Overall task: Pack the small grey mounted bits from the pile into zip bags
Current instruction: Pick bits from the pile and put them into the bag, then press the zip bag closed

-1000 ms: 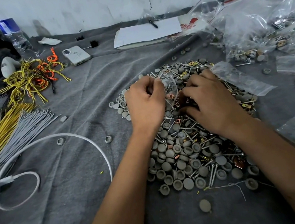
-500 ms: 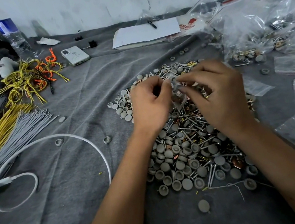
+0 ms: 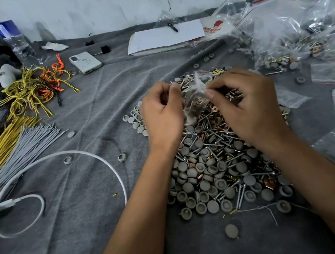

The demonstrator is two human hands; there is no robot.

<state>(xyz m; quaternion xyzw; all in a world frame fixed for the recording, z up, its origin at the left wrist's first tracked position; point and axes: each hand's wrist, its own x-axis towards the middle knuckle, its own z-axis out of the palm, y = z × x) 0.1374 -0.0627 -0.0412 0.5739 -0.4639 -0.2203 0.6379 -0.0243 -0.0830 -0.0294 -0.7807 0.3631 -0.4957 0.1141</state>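
Two hands, one small clear bag (image 3: pixel 196 99) pinched between them: left hand (image 3: pixel 161 114) gripped its left side, right hand (image 3: pixel 247 104) its top edge. One pile of grey bits (image 3: pixel 211 170) mixed with screws lay just under the grip, mid-surface. Phone (image 3: pixel 86 62), notepad (image 3: pixel 166 37), wire bundles (image 3: pixel 34 89) toward the far-left edge; filled bags (image 3: pixel 290 29) far-right corner.

No writing can be read anywhere. A white plastic bag (image 3: pixel 214 27) at the far side carries a red logo and red characters, too blurred to make out. The water bottle (image 3: pixel 12 39) wears a blue label whose print is illegible.
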